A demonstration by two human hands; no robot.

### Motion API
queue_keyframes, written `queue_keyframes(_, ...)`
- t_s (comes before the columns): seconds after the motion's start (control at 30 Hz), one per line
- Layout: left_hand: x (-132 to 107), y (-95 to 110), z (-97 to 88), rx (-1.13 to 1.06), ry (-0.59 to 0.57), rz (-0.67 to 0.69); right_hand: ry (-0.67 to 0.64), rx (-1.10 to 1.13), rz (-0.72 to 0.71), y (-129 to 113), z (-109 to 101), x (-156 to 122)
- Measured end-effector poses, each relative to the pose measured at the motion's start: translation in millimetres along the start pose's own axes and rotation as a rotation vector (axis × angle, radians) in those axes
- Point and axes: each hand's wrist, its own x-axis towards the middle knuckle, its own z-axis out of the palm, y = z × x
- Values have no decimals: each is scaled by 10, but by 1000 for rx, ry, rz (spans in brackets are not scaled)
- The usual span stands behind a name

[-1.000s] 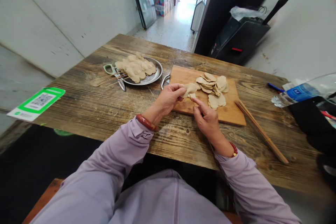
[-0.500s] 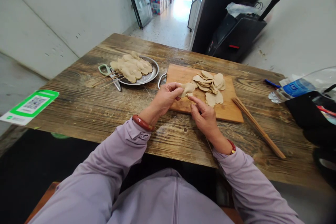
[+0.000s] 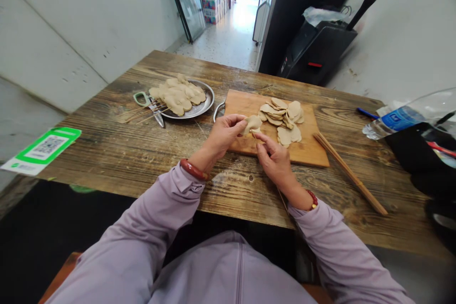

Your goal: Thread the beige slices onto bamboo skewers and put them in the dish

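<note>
Head view, watched from my remote seat: left hand [image 3: 228, 133] over near edge of the cutting board [image 3: 235, 104], fingers pinching a pale, flat, wavy-edged piece [image 3: 253, 124]. Right hand [image 3: 277, 160] just beside it, fingers closed on a thin stick [image 3: 282, 199] that trails back under the wrist; its upper end meets the piece's lower edge, though I cannot tell whether it sits inside. On the board, beyond the hands, I note a loose pile of similar slices [image 3: 277, 113]. Left along the worktop [image 3: 228, 183]: a metal plate [image 3: 209, 100] heaped with skewered pieces [image 3: 176, 95], stick ends jutting over its rim, scissors [image 3: 153, 107] beside it. Right of the board, a bundle of sticks [image 3: 351, 175] lies slantwise, one end near the board's edge; farther right, a blue-labelled bottle [image 3: 395, 119] on its side.
</note>
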Motion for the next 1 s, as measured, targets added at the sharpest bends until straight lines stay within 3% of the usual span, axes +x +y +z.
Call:
queue_keyframes(0.2, 1, 9, 10, -7, -17, -15, -19, 18, 54, -5, 8, 8)
queue_keyframes(0.47, -11, 44, -6, -120, -29, -147, -39, 19, 90, 1, 19, 9)
queue_keyframes(0.7, -10, 53, -5, -100, -38, -128, -10, 20, 86, -1, 34, 12)
queue_keyframes(1.0, -16, -22, -11, -111, -132, -112, 23, 123, 135, 36, 72, 36)
